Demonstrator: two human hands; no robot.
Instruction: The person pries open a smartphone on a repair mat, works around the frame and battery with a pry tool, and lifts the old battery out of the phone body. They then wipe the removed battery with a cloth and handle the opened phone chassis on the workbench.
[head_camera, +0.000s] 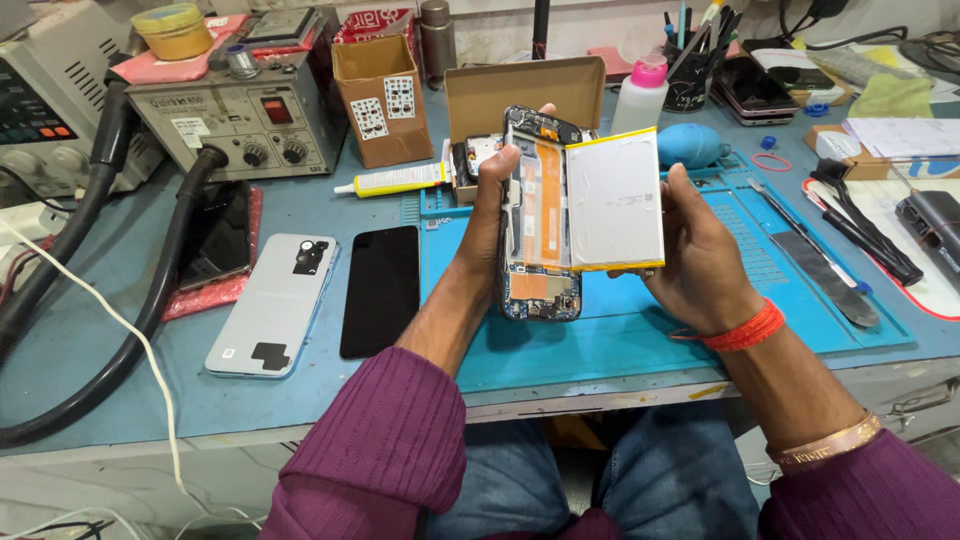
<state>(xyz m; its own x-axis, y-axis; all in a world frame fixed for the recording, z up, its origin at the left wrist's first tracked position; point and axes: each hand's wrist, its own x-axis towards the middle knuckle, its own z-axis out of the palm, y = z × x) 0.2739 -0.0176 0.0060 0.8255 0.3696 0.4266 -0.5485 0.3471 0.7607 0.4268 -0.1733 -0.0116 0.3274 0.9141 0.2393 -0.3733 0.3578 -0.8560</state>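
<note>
Your left hand (490, 205) grips the opened phone (538, 215) upright, its long axis vertical, while your right hand (695, 245) clasps the white battery (615, 198) touching its right edge.

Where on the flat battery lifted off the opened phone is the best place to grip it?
By its free right long edge, from the right, as the right hand does. The battery is a thin flat slab tilted up, its left edge close to the opened phone in the left hand.
</note>
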